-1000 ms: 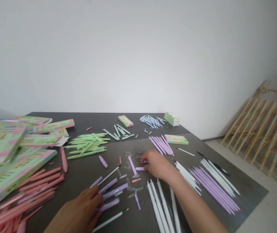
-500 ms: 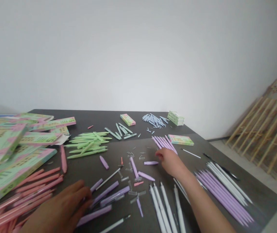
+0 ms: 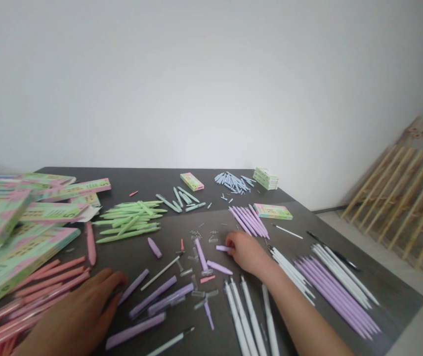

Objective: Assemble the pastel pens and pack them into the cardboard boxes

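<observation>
Right hand (image 3: 246, 253) pinches a short lilac plastic pen piece (image 3: 222, 248) while left hand (image 3: 81, 316) rests flat, fingers spread, on dark grey table (image 3: 382, 291)

R hand (image 3: 246, 253) drew back to small purple cap (image 3: 222, 248); L hand (image 3: 81, 316) slid left off purple barrels (image 3: 152, 297).

Table (image 3: 363, 306): dark, matt, faint wood-grain look. Purple pen barrels (image 3: 152, 296), green pen barrels (image 3: 130, 220), pink pen barrels (image 3: 48, 282): pastel plastic, smooth, matt. White refills (image 3: 248, 316): smooth plastic. Small clear parts (image 3: 200, 291): translucent plastic. Boxes (image 3: 19, 247): printed cardboard, slight sheen. Rack (image 3: 407, 198): bare pale wood. Wall (image 3: 196, 74): matt white.
</observation>
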`<state>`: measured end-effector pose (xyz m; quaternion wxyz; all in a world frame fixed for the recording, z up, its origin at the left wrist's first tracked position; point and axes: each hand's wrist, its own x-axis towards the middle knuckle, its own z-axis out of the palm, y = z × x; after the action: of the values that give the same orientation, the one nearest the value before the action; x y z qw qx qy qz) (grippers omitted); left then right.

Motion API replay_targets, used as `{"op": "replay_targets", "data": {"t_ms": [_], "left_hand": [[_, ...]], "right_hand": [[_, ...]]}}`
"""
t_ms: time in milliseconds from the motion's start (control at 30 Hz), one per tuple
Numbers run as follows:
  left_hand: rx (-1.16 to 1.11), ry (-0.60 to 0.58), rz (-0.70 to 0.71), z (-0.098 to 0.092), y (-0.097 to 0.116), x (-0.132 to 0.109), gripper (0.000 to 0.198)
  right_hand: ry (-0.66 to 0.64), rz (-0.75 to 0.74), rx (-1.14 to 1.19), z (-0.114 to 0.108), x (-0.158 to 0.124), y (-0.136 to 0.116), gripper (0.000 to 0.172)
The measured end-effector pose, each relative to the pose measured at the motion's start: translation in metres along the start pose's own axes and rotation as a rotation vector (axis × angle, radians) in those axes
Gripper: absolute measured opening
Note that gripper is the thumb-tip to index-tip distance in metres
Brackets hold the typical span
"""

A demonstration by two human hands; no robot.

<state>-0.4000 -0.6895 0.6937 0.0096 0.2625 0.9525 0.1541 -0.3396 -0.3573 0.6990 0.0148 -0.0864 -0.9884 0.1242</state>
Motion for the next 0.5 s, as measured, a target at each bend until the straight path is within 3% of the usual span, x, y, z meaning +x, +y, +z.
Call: {"op": "replay_targets", "data": {"t_ms": [233, 500], "left_hand": [[0.053, -0.166, -0.008, -0.008, 0.011, -0.002, 0.033], [-0.042, -0.151, -0.091, -0.012, 0.003, 0.005, 0.029]], "right_hand": [[-0.016, -0.060, 0.045, -0.004, -0.005, -0.004, 0.008], [-0.035, -0.064, 0.090, -0.003, -0.005, -0.003, 0.010]]}}
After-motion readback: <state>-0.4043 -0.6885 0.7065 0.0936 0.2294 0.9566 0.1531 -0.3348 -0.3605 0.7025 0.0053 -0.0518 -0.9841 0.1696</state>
